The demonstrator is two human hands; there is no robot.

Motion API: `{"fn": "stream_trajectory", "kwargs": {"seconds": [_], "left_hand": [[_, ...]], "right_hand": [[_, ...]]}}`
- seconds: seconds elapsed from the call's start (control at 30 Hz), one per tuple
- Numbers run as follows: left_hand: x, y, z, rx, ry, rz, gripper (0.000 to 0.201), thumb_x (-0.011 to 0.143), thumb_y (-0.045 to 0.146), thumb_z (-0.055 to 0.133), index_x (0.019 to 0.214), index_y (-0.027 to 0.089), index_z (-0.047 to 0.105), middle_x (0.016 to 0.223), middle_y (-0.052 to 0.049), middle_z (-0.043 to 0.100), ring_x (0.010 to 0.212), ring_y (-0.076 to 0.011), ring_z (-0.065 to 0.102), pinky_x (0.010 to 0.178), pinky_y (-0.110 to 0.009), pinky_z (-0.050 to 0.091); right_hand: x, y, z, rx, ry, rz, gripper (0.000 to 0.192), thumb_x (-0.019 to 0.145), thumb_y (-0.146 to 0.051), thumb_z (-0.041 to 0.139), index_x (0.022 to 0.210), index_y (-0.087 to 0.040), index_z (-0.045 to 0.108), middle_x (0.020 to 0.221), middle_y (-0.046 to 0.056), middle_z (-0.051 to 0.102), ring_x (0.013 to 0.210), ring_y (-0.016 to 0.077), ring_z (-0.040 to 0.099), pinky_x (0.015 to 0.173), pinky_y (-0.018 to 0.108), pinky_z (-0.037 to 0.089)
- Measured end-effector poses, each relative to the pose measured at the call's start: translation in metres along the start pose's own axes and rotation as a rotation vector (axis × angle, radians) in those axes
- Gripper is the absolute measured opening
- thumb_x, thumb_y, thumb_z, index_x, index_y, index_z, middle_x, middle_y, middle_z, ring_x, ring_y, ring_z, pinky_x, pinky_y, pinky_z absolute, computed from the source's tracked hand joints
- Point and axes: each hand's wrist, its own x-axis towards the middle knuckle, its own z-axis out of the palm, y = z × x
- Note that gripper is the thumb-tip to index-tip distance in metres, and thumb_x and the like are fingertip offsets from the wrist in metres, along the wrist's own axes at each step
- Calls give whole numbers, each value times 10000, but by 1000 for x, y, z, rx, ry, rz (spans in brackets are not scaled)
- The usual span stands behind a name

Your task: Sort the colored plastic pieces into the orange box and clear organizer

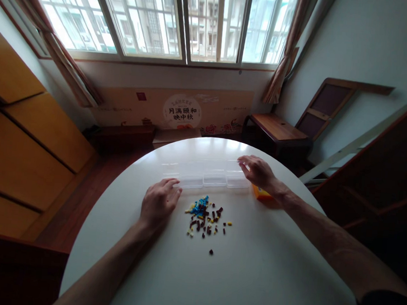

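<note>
A clear plastic compartment box [215, 180] lies on the white round table, its transparent lid [202, 164] spread out on the far side. My left hand [160, 201] is at the box's left end, thumb and fingers closed about its near corner. At the right end, my right hand [258, 171] has its thumb and fingertips pinched at the lid's edge. Small building bricks [205, 218] in brown, blue and yellow lie loosely heaped on the near side of the box. One brown brick [211, 252] sits apart, closer to me.
An orange-yellow object [261, 192], partly covered by my right wrist, stands beside the box. The round table [236, 277] has its far edge toward the window. Behind it are a wooden chair [279, 128] at right and cartons [176, 134] below the window.
</note>
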Motion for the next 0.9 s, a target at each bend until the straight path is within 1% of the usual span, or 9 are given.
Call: {"fn": "stream_trajectory", "kwargs": {"seconds": [0.2, 0.33, 0.4, 0.5, 0.57, 0.67, 0.73, 0.8, 0.9], "left_hand": [[0, 1, 0, -4, -14, -6, 299, 1080, 415, 572, 1279, 255, 729, 1360, -75, 780, 1218, -334, 749, 1069, -499, 550], [0, 1, 0, -5, -1, 0, 297, 1077, 411, 572, 1274, 254, 730, 1359, -79, 782, 1223, -336, 746, 1072, -510, 549], [0, 2, -1, -8, 14, 13, 294, 1077, 409, 577, 1277, 255, 728, 1360, -82, 782, 1231, -335, 742, 1080, -512, 546], [1, 4, -4, -20, 40, 30, 283, 1081, 404, 584, 1284, 260, 720, 1375, -80, 776, 1266, -330, 727, 1104, -512, 538], [1, 7, -6, -30, 55, 37, 281, 1087, 400, 584, 1290, 259, 716, 1388, -80, 768, 1290, -330, 716, 1116, -520, 531], [1, 14, -7, -48, 79, 52, 282, 1093, 403, 587, 1294, 254, 717, 1390, -79, 763, 1294, -333, 709, 1118, -533, 525], [1, 18, -7, -59, 90, 63, 277, 1095, 403, 589, 1289, 256, 721, 1387, -77, 763, 1289, -331, 711, 1117, -531, 524], [1, 22, -7, -69, 96, 72, 267, 1098, 402, 589, 1279, 260, 725, 1384, -74, 764, 1288, -325, 712, 1122, -526, 523], [1, 27, -8, -83, 96, 81, 256, 1099, 398, 588, 1267, 267, 731, 1377, -71, 767, 1284, -319, 715, 1130, -522, 523]], "right_hand": [[1, 1, 2, 24, 8, 17, 250, 1078, -244, 544, 1236, -185, 729, 1163, 121, 814, 1046, 285, 732, 993, 429, 567], [-3, 2, -6, 28, 48, 4, 330, 1045, -295, 596, 1346, -184, 671, 1296, 144, 775, 1182, 328, 711, 1086, 492, 557], [-11, 3, -12, 19, 102, 41, 381, 1040, -317, 597, 1393, -180, 639, 1363, 161, 743, 1245, 353, 688, 1123, 520, 543], [-33, 7, -19, -35, 155, 173, 490, 1029, -400, 623, 1457, -164, 589, 1402, 191, 712, 1271, 389, 673, 1133, 546, 533], [-52, 10, -21, -89, 132, 292, 624, 1009, -527, 657, 1495, -147, 558, 1422, 220, 693, 1289, 421, 663, 1119, 563, 536], [-82, 14, -20, -138, 38, 441, 848, 952, -711, 681, 1558, -143, 507, 1474, 240, 658, 1293, 447, 664, 1073, 565, 554], [-97, 18, -18, -136, -15, 502, 876, 946, -734, 668, 1576, -150, 496, 1462, 237, 665, 1264, 433, 683, 1041, 538, 566], [-108, 22, -18, -124, -46, 527, 844, 945, -704, 672, 1575, -167, 505, 1412, 219, 693, 1223, 411, 703, 1011, 507, 574], [-118, 27, -20, -132, -73, 490, 854, 900, -675, 727, 1567, -182, 523, 1366, 204, 714, 1193, 410, 709, 997, 503, 577]]}}
